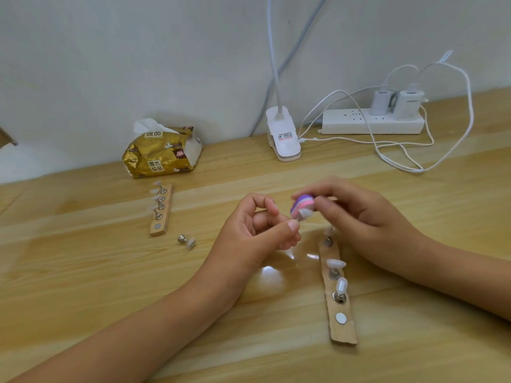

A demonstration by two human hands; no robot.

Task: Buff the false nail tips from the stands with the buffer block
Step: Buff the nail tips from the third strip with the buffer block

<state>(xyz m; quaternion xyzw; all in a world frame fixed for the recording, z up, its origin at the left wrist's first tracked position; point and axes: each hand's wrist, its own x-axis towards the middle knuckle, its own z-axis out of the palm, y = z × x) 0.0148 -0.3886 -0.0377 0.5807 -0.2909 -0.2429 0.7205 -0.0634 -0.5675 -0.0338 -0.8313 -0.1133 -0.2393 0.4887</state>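
— Two stands on the desk (83,272)?
— Yes. Left stand (161,210) points away, near a tissue pack (161,152); a loose peg (187,241) lies tipped beside it.
— Hands?
— Left hand (257,230) pinches something small, mostly hidden. The buffer block (302,208), with blurred purple, pink and white layers, touches it, gripped by the right hand (359,214). Right stand (337,294) lies lengthwise below, tips upright.

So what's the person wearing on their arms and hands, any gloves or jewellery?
Nothing that shows. The left hand and right hand are bare: no gloves, rings or watch. The left forearm and right forearm are uncovered to the picture's edge, so no sleeve is in view. The left thumbnail looks short and unpainted.
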